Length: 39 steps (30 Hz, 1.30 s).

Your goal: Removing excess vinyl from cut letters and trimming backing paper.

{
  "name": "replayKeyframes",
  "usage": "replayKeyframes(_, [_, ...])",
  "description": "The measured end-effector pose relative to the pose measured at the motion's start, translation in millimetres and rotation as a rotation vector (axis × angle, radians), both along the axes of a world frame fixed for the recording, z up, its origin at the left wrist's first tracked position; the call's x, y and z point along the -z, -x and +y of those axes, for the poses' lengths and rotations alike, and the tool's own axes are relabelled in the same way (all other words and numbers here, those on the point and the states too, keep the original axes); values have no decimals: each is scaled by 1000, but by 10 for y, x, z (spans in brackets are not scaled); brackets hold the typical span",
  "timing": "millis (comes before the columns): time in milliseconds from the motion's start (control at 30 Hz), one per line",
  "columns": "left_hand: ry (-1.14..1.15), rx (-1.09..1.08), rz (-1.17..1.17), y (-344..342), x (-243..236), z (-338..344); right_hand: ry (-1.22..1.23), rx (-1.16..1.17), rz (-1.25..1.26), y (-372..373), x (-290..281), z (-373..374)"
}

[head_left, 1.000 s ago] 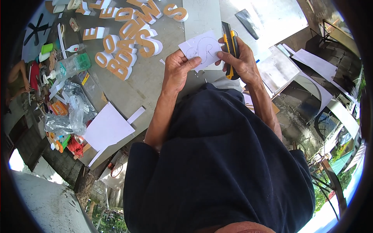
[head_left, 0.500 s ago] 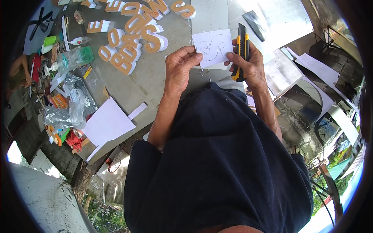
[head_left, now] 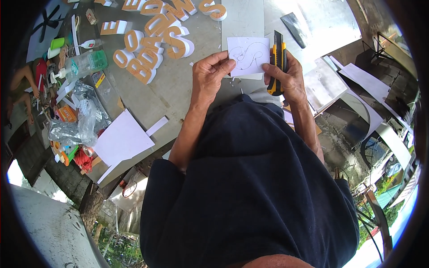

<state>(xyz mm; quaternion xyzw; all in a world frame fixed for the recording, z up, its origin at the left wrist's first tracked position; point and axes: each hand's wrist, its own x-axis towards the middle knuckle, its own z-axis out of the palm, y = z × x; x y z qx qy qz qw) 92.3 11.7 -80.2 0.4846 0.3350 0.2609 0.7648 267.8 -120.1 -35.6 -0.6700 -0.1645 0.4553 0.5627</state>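
Note:
Between my hands a small white square card (head_left: 248, 47) with a curly S-like outline drawn on it faces up. My left hand (head_left: 208, 76) pinches its left edge with the thumb on top. My right hand (head_left: 288, 78) grips a black and yellow utility knife (head_left: 279, 56), blade end upward, while its thumb rests on the card's right edge. Beyond the card lie a pale board (head_left: 241, 18) and, to the left, several cut-out block letters (head_left: 176, 43) with tan faces and white sides.
The grey table (head_left: 156, 98) carries a pump bottle (head_left: 87, 62), plastic bags (head_left: 87, 120), red cord (head_left: 84, 159) and a white sheet (head_left: 120, 138) on the left. A dark flat piece (head_left: 292, 29) and boards (head_left: 324, 85) are at right. Another person's arm (head_left: 22, 80) shows at far left.
The card and both hands have shifted slightly rightward since a second ago, and the card has turned from tilted to nearly square-on. My grip on card and knife is unchanged.

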Motion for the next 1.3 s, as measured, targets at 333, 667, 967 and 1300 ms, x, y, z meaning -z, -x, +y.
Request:
replayKeyframes(333, [46, 2, -40, -55, -71, 7, 22, 11, -33, 18, 39, 2])
replayKeyframes(667, [56, 54, -36, -69, -12, 112, 74, -40, -139, -52, 78, 16])
replayKeyframes(967, [-176, 93, 181, -154, 303, 249, 143, -67, -127, -67, 94, 6])
replayKeyframes(1300, [-686, 562, 441, -617, 550, 597, 189, 13, -29, -116, 374, -218])
